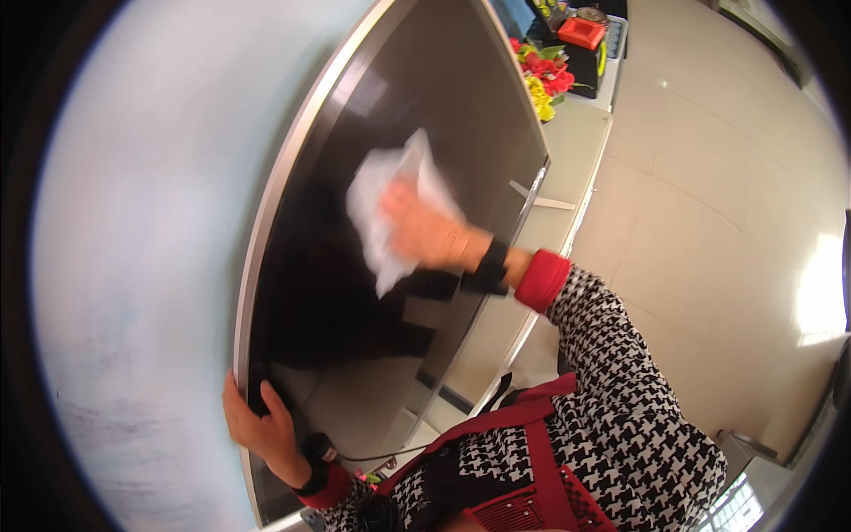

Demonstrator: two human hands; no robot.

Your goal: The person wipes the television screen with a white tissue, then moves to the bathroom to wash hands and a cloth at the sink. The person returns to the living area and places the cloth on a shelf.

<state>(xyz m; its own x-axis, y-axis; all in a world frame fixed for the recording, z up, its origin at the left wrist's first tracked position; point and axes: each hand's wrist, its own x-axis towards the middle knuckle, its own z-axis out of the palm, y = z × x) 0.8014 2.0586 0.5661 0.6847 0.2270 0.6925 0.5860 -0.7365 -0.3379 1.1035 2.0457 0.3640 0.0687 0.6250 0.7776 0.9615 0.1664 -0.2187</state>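
Observation:
A large flat-screen television (439,80) with a silver bezel fills the middle of the view, its dark screen glossy with reflections. My right hand (422,226), blurred, presses a white cloth (372,193) against the screen around its middle. Part of the cloth is covered by the hand, and its corners stick out above and below. At the lower left, my left hand (262,419) grips the television's silver edge, thumb over the screen side and fingers behind. Black bands circle both wrists, below red cuffs.
A pale wall (146,233) stands close behind the television. Along the other side runs a cream cabinet (572,146) bearing red and yellow flowers (548,80), and an orange-red container (582,32) at its far end. A dark cable (382,457) passes near my body. Tiled floor (698,179) lies to the right.

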